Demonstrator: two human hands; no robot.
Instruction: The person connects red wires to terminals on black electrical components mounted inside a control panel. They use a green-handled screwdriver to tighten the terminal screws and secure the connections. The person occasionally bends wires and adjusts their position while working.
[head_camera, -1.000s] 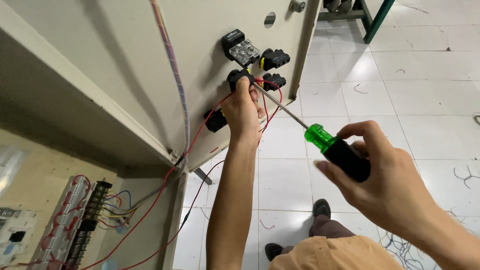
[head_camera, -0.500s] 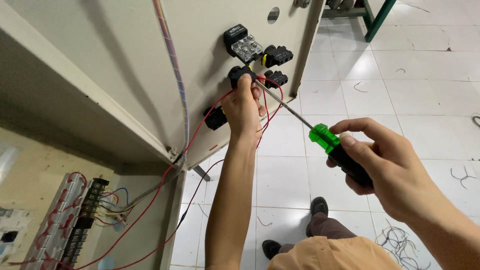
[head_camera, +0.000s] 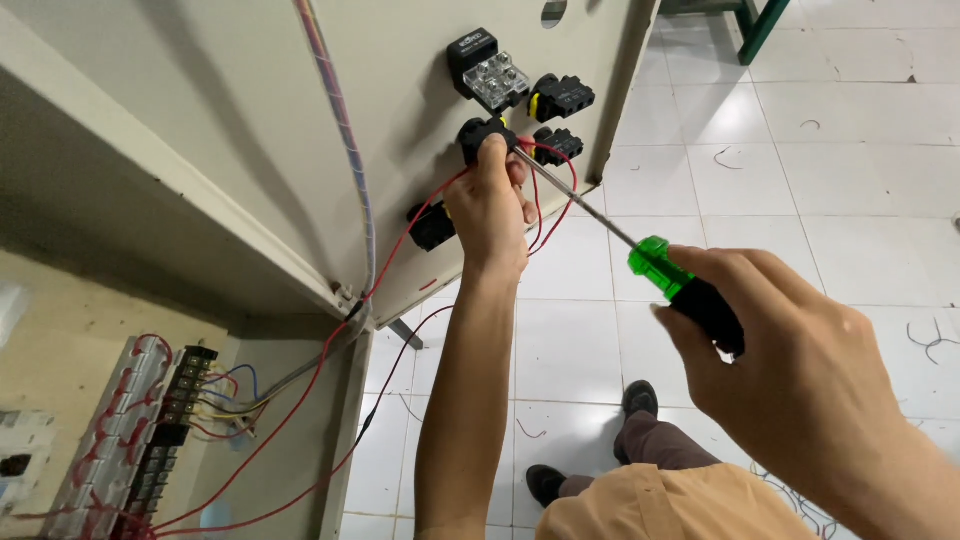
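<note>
My left hand (head_camera: 490, 205) reaches up to the inside of an open cabinet door (head_camera: 250, 130) and pinches a black round switch block (head_camera: 478, 135) with a red wire (head_camera: 420, 215) at it. My right hand (head_camera: 790, 350) grips a screwdriver (head_camera: 680, 285) with a green and black handle. Its metal shaft runs up and left, and the tip meets the switch block by my left fingers. Above sit a black block with a clear cover (head_camera: 488, 70) and two more black switch blocks (head_camera: 560, 97).
A bundled cable (head_camera: 340, 130) runs down the door. Terminal strips with red wires (head_camera: 150, 420) sit in the cabinet at lower left. White tiled floor (head_camera: 800, 170) with wire scraps lies below. My legs and shoes (head_camera: 640, 400) are under my arms.
The view has shifted slightly. My right hand with the screwdriver has edged a little; its tip stays at the switch block. My left hand keeps its hold.
</note>
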